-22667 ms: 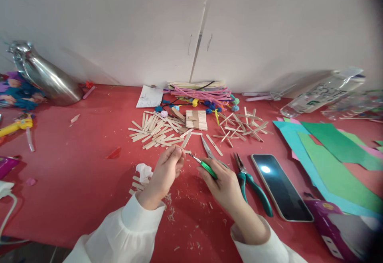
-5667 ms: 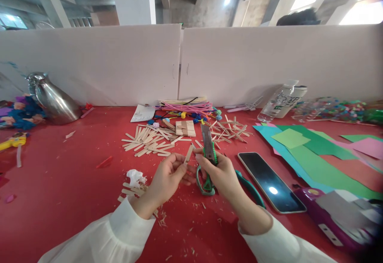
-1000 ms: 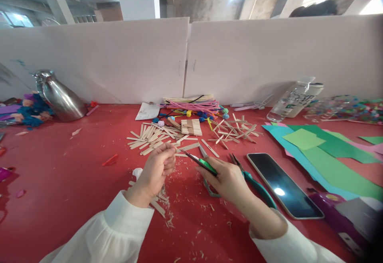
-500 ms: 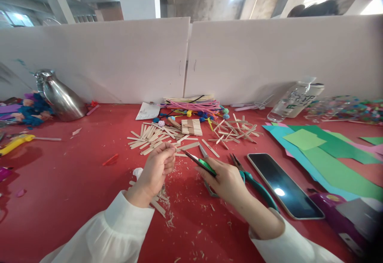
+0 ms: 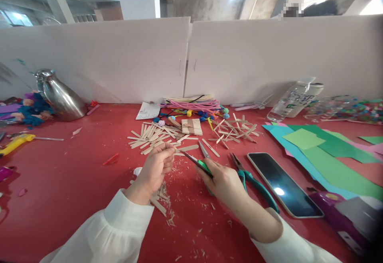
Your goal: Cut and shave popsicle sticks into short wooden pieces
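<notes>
My left hand (image 5: 156,167) is closed in a pinch on a wooden craft stick (image 5: 177,150), of which only a short end shows past the fingertips. In my right hand (image 5: 224,177) is a utility knife (image 5: 203,166) with a green-and-black handle, its blade pointing left at that stick's end. Whether the blade touches the wood I cannot tell. Below both hands, wood shavings (image 5: 170,211) are scattered over the red table (image 5: 98,191). A few craft sticks (image 5: 158,205) lie partly hidden under my left wrist. Scissors (image 5: 204,150) lie partly behind my right hand.
Beyond my hands are piled craft sticks (image 5: 149,137), a joined stick lattice (image 5: 236,131) and pipe cleaners (image 5: 194,105). Pliers (image 5: 254,181), a phone (image 5: 284,185) and coloured paper (image 5: 329,159) lie right. A metal jug (image 5: 64,99) and yellow glue gun (image 5: 18,143) stand left.
The knife and my right hand have shifted slightly left, toward the stick. My left hand stays nearly in place, still pinching.
</notes>
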{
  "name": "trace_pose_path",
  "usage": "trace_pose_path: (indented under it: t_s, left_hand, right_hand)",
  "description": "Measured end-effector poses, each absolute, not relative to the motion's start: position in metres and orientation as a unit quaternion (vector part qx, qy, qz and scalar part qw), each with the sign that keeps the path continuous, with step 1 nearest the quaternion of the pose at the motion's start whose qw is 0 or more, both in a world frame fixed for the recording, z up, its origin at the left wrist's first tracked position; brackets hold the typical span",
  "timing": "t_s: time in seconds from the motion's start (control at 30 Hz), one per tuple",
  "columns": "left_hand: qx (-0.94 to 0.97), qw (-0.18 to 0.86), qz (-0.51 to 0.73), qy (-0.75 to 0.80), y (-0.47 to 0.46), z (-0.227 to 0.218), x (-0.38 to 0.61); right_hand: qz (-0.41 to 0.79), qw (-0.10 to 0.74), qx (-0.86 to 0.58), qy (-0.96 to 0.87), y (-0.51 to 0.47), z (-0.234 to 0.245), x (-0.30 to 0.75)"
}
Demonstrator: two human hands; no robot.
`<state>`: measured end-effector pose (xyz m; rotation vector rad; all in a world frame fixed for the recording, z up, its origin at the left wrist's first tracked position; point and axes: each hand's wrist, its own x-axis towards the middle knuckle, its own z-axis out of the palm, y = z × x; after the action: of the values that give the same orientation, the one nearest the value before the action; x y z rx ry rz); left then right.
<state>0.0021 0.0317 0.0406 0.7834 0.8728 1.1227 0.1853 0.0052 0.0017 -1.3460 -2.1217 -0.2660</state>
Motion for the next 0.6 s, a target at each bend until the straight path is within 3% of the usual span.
trace_pose_path:
  t_s: [0.6]
  left_hand:
    - [0.353,0.732,0.467,0.349,0.0292,0.0355,0.0058]
  right_hand:
    - [-0.169,0.332,-0.511,-0.775,0.0048,0.0030,0.1817]
